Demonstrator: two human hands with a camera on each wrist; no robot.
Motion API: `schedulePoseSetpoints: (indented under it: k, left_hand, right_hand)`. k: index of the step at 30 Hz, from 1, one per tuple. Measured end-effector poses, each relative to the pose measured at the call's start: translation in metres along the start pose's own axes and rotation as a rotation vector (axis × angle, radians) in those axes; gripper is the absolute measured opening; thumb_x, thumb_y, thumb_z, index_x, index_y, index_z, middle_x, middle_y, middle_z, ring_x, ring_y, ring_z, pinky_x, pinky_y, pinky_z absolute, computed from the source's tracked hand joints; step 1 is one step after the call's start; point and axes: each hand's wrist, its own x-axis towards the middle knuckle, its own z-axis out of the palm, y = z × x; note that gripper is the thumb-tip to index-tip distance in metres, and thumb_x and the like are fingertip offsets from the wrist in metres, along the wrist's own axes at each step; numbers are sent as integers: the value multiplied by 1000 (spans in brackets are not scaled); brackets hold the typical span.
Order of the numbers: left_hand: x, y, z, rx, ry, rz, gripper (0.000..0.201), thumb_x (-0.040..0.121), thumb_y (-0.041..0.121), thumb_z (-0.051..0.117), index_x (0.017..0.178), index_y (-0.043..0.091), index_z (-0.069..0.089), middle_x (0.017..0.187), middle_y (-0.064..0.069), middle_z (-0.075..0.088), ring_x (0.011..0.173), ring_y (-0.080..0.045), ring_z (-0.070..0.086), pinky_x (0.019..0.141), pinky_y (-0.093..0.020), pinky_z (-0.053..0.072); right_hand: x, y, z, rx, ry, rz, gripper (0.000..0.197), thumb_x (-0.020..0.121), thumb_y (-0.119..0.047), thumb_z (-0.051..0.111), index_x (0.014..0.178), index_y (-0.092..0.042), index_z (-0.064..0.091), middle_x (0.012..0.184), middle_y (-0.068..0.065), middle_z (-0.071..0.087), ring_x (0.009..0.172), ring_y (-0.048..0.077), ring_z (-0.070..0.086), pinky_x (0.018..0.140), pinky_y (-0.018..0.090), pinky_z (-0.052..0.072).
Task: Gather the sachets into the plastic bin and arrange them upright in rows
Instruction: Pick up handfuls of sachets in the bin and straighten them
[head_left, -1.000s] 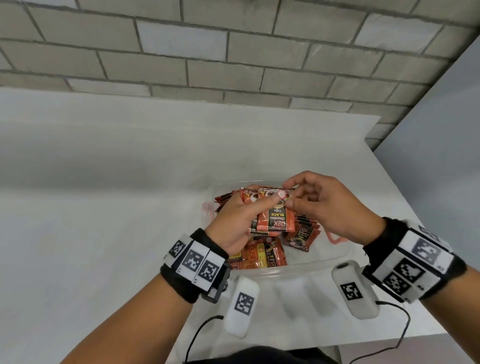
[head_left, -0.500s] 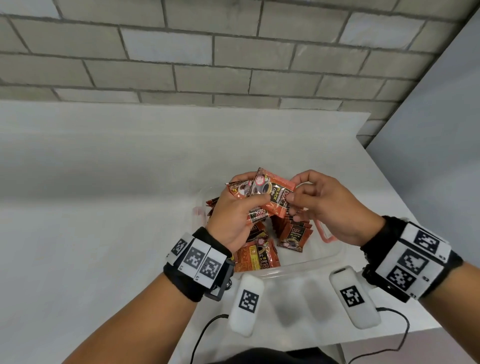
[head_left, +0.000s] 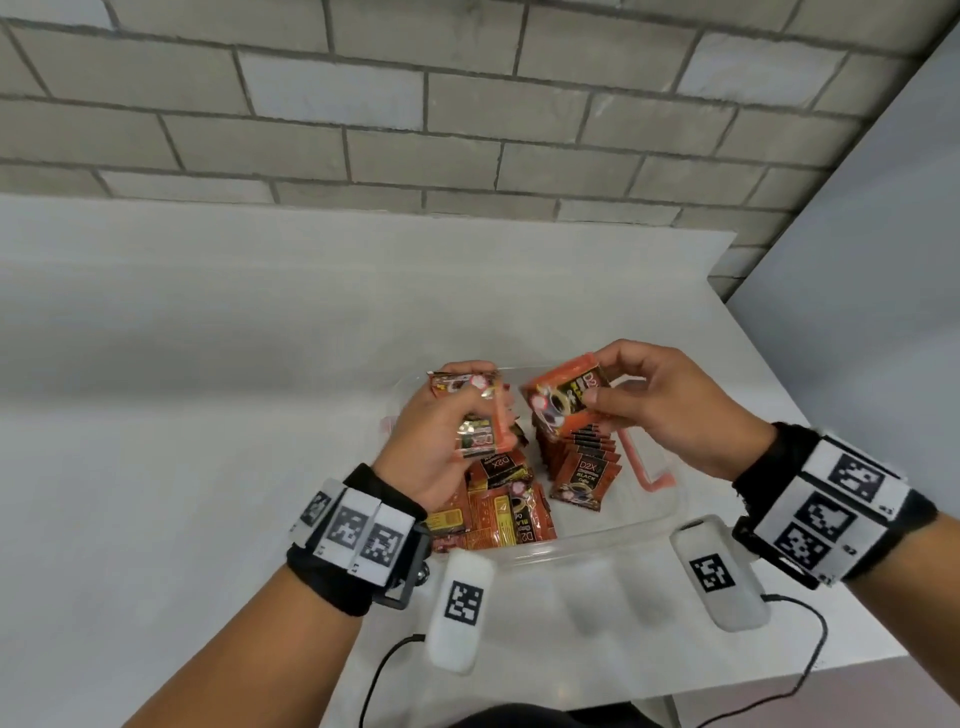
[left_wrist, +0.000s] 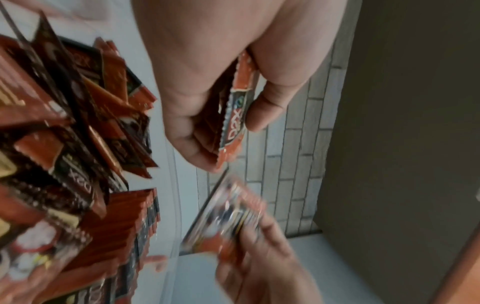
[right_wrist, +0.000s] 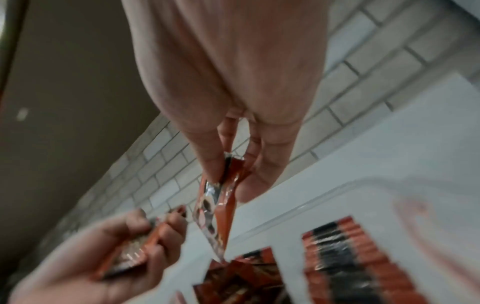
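Note:
A clear plastic bin stands on the white table, close to me. Inside it, an upright row of orange-and-black sachets runs along the right part, and a loose heap of sachets lies at the near left. My left hand grips a small stack of sachets over the bin's left side; the stack shows edge-on in the left wrist view. My right hand pinches a single sachet above the row; this sachet hangs from thumb and fingers in the right wrist view.
An orange-red clip or handle lies along the bin's right wall. Two white tagged devices hang by cables at my wrists over the table's near edge. A brick wall stands behind the table, whose right edge runs close to the bin.
My hands have parted: the right hand drew one sachet off the stack and carried it right, above the upright row. The left hand keeps the remaining stack.

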Motion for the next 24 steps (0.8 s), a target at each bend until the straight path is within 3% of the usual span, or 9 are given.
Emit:
schedulePoseSetpoints:
  k: [2,3,4,6,9,15,19,24]
  left_hand:
    - [0,5,-14,-36,66,-5,29,86,-10,44,99,8,61,88,-13,67,72,-22,64,64,-34,57]
    - [0,6,-21,-57,91,-10,29,85,-10,43,99,8,61,85,-12,68,72,-22,65,64,-33,57]
    - [1,6,-27,-74,108,-16,29,85,-10,42,99,8,62,83,-12,69,71,-22,65,63,-33,57]
    - [1,5,-35,-84,117,-23,31,85,-10,41,98,8,62,80,-11,68,68,-21,65,61,-32,56]
    - [1,0,-40,-74,114,-31,36,83,-11,39,99,10,62,80,-11,67,67,-21,64,58,-32,54]
    - [0,-1,-40,-57,107,-32,39,83,-14,37,102,9,62,79,-12,66,68,-22,63,56,-29,54]
    - [1,-1,-41,-52,100,-34,39,83,-13,37,101,10,62,79,-11,67,69,-22,63,60,-30,53]
    - [1,-1,-41,-44,94,-33,38,83,-13,37,101,10,61,79,-11,67,69,-21,64,60,-30,52]
  right_hand:
    - [-1,8,-6,-316,-63,-23,14,87,-10,67,97,-19,66,86,-5,67,71,30,69,65,37,58]
    - [-1,14,-7,-450,-107,-14,14,87,-11,67,92,-24,65,76,-10,64,64,27,68,59,35,56]
    - [-1,20,-6,-566,-157,-1,17,87,-11,67,85,-28,63,68,-10,59,58,19,66,52,27,52]
    - [0,31,0,-775,-243,-12,25,85,-11,68,75,-31,56,66,-10,52,65,11,62,52,12,38]
    - [5,43,8,-1001,-327,-5,13,83,-13,68,81,-22,58,70,-11,53,74,13,56,56,15,35]
    - [15,50,17,-1142,-318,26,14,79,-13,69,77,-19,57,73,-8,53,75,16,57,55,22,37]
    - [17,56,19,-1143,-323,18,15,78,-11,69,75,-17,55,73,-7,53,73,17,57,51,20,34]
    - [19,61,17,-1220,-299,-15,32,79,-5,59,62,-23,39,65,-8,44,63,16,47,48,21,27]
